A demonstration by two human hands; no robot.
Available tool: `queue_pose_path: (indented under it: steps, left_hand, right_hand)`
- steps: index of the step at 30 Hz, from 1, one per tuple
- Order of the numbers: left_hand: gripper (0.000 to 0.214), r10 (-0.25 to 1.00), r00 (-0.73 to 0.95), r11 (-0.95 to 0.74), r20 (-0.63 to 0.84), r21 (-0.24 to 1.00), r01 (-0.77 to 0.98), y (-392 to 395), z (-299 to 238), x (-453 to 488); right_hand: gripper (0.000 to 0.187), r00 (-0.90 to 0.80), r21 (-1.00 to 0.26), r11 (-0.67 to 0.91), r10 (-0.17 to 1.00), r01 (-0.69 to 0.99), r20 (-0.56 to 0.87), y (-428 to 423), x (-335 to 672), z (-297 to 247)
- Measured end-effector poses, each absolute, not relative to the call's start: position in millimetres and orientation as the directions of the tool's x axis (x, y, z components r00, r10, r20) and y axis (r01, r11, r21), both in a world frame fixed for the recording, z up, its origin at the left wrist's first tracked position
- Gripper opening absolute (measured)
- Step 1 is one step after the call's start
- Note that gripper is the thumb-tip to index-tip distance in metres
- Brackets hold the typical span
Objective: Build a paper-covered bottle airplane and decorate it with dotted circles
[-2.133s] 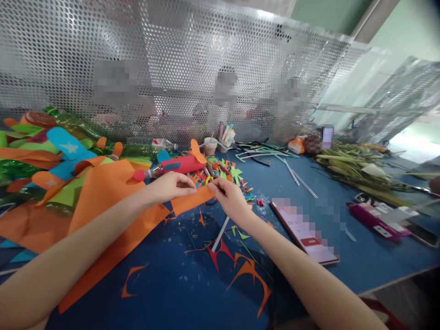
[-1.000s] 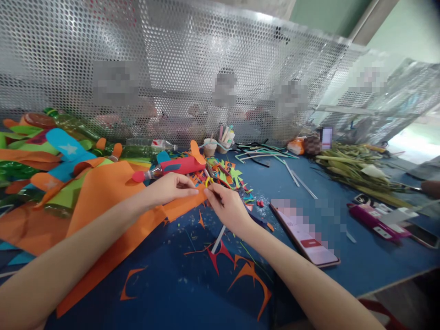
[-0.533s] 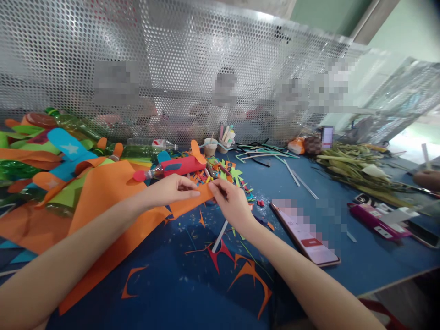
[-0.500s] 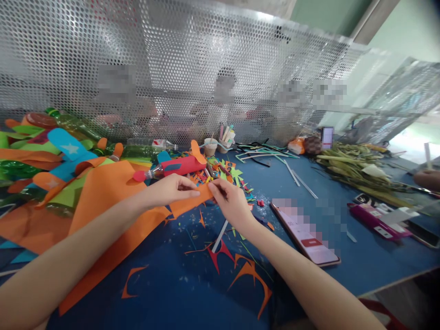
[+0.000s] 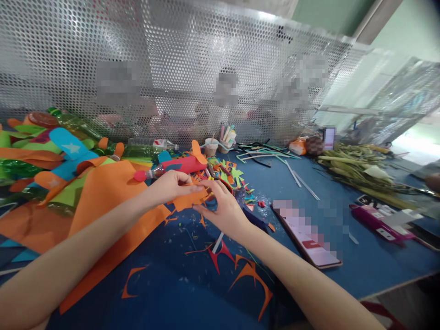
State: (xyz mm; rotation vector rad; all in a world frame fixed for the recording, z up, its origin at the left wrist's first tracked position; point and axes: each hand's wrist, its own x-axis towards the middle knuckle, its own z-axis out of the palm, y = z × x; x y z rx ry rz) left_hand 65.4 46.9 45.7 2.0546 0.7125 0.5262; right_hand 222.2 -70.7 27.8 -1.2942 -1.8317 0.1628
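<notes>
A small orange piece of craft sheet point(image 5: 188, 200) is held up over the blue table. My left hand point(image 5: 173, 185) pinches its upper edge, thumb on the near side. At the right end, my right hand point(image 5: 225, 208) has its fingers curled over the top and its thumb along the lower edge. Just behind my hands lies a plastic bottle wrapped in red point(image 5: 184, 165), with a red ball on its cap end and an orange fin. A large orange sheet point(image 5: 113, 206) spreads under my left forearm.
Orange cut-offs point(image 5: 252, 275) and a red scrap point(image 5: 220, 254) lie in front. A phone point(image 5: 305, 236) rests to the right, near a purple box point(image 5: 380, 224). Cups point(image 5: 211, 146) stand by the perforated metal screen point(image 5: 185, 59); green bottles point(image 5: 75, 123) and dried stalks point(image 5: 357, 167) flank them.
My right hand has shifted slightly down and left, its thumb now spread below the orange piece. The piece has turned and shows more of its face. My left hand stays nearly in place.
</notes>
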Motion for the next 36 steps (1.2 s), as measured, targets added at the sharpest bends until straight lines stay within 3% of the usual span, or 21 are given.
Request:
queue_pose_path:
  steps: [6, 11, 16, 21, 23, 26, 32, 34, 36]
  left_hand:
    - [0.054, 0.593, 0.792, -0.505, 0.148, 0.834, 0.223, 40.6, 52.5, 64.6]
    - [0.054, 0.611, 0.786, -0.390, 0.096, 0.900, 0.193, 40.1, 54.6, 62.8]
    - [0.049, 0.610, 0.790, -0.410, 0.068, 0.880, 0.240, 50.1, 53.8, 58.7]
    - [0.028, 0.514, 0.856, -0.465, 0.054, 0.856, 0.226, 54.3, 53.6, 54.6]
    - [0.054, 0.455, 0.890, -0.416, 0.040, 0.893, 0.173, 52.0, 53.4, 53.9]
    - [0.072, 0.345, 0.939, -0.350, 0.007, 0.929, 0.121, 48.6, 53.5, 53.7]
    - [0.056, 0.326, 0.944, -0.535, -0.055, 0.813, 0.232, 48.6, 56.5, 52.3]
    - [0.061, 0.349, 0.935, -0.538, -0.064, 0.803, 0.256, 50.1, 56.6, 51.5]
    - [0.065, 0.380, 0.923, -0.532, -0.053, 0.804, 0.265, 52.2, 56.4, 50.6]
  right_hand:
    - [0.031, -0.087, -0.613, 0.433, 0.855, 0.661, 0.511, -67.9, 226.5, 22.0]
    - [0.027, -0.053, -0.751, 0.400, 0.896, 0.526, 0.440, -67.5, 226.8, 23.0]
    - [0.016, 0.130, -0.836, 0.296, 0.910, 0.462, 0.394, -62.1, 230.9, 24.1]
    - [0.017, 0.275, -0.950, 0.234, 0.918, 0.208, 0.286, -52.4, 237.9, 22.4]
    - [0.020, 0.291, -0.963, 0.213, 0.922, 0.167, 0.254, -49.6, 240.7, 21.9]
    - [0.020, 0.312, -0.950, 0.219, 0.907, 0.220, 0.282, -46.6, 244.7, 20.8]
    - [0.021, 0.294, -0.904, 0.160, 0.911, 0.395, 0.290, -43.7, 256.2, 19.8]
    - [0.025, 0.312, -0.815, 0.126, 0.882, 0.566, 0.353, -44.3, 262.1, 20.6]
    - [0.024, 0.265, -0.607, 0.068, 0.857, 0.792, 0.442, -45.2, 267.6, 20.1]
